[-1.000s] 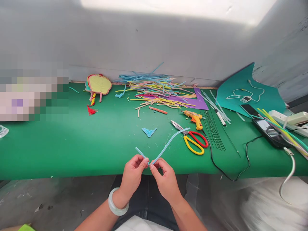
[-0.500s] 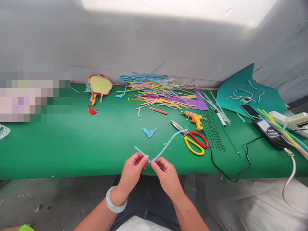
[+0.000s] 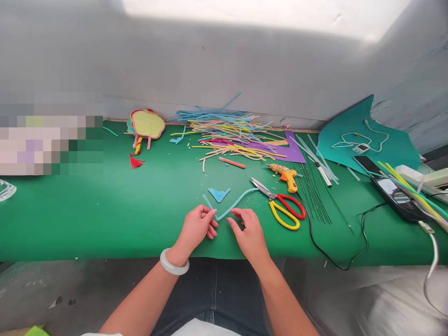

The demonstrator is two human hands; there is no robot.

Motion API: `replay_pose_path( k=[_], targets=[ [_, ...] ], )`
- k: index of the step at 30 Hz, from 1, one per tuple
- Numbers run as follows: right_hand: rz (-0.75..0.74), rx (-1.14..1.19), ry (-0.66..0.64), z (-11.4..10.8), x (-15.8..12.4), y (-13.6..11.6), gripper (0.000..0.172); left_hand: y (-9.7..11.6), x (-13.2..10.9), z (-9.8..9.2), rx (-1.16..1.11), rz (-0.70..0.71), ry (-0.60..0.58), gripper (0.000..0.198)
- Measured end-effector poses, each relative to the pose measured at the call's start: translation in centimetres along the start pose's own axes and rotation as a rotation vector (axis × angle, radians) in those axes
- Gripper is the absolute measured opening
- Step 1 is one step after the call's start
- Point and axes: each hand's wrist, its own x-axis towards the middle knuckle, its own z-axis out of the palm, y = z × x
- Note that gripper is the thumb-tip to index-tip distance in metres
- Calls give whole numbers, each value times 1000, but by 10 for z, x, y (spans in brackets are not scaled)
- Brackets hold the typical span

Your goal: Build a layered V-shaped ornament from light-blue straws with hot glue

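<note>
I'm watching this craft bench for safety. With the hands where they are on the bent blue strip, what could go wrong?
The scissors lie open just beside the right hand, blades pointing toward it: a sideways reach might catch them. The glue gun, its cord trailing off the table edge, could be snagged. The bent blue strip, pinched by the left hand, may spring loose.

Green table (image 3: 105, 210) spread wide: a heap of coloured strips (image 3: 227, 135) at the back, scissors (image 3: 283, 207) and glue gun (image 3: 287, 175) to the right, a small blue folded piece (image 3: 219, 193) mid-table, phone (image 3: 399, 198) far right.
</note>
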Motion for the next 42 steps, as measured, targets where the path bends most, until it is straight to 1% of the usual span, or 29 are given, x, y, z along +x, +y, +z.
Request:
replay_pose_path(
  k=[2, 3, 5, 6, 7, 8, 9, 10, 12, 13, 15, 18, 20, 22, 24, 26, 28, 31, 33, 35, 38, 42],
  targets=[
    [-68, -105, -11, 3, 6, 4, 25, 1, 3, -6, 95, 35, 45, 37],
    [-91, -151, -16, 4, 10, 7, 27, 0, 2, -10, 247, 120, 153, 40],
    [-127, -221, -37, 4, 18, 12, 28, -4, -3, -18, 521, 349, 366, 38],
    [-144, -246, -50, 3, 22, 14, 27, -8, -8, -21, 617, 459, 438, 33],
    [-159, -267, -64, 1, 26, 17, 27, -11, -13, -23, 702, 592, 482, 27],
    [-172, -287, -77, -1, 31, 19, 26, -15, -18, -23, 786, 723, 470, 22],
    [-181, -307, -89, -3, 36, 21, 25, -18, -23, -22, 868, 820, 425, 21],
    [-188, -329, -104, -5, 41, 23, 24, -22, -27, -20, 958, 881, 375, 24],
    [-200, -374, -140, -11, 52, 26, 23, -27, -32, -13, 1136, 940, 277, 32],
    [-208, -397, -165, -14, 58, 27, 23, -30, -33, -10, 1215, 934, 230, 38],
    [-217, -449, -211, -22, 69, 30, 24, -33, -33, -4, 1327, 906, 175, 48],
    [-192, -586, -228, -35, 86, 36, 28, -35, -28, -1, 1398, 870, 139, 56],
    [-196, -693, -240, -44, 94, 38, 22, -36, -27, -2, 1407, 867, 133, 58],
    [-254, -772, -277, -49, 101, 38, 14, -36, -27, -3, 1410, 872, 136, 59],
    [-348, -807, -325, -52, 108, 36, 11, -36, -27, -3, 1416, 876, 138, 60],
    [-431, -787, -343, -54, 115, 34, 11, -36, -26, -1, 1422, 874, 143, 60],
    [-459, -720, -318, -56, 123, 34, 8, -34, -24, 3, 1425, 866, 148, 60],
    [-370, -616, -305, -60, 135, 40, 6, -31, -17, 11, 1416, 849, 146, 60],
    [-291, -574, -343, -62, 141, 46, 7, -28, -13, 15, 1399, 842, 144, 59],
    [-251, -547, -379, -63, 142, 52, 9, -27, -10, 16, 1378, 835, 162, 58],
    [-237, -515, -394, -63, 141, 59, 12, -26, -9, 12, 1360, 809, 203, 59],
    [-264, -518, -365, -61, 140, 64, 14, -26, -8, 6, 1392, 782, 167, 63]
  ],
)
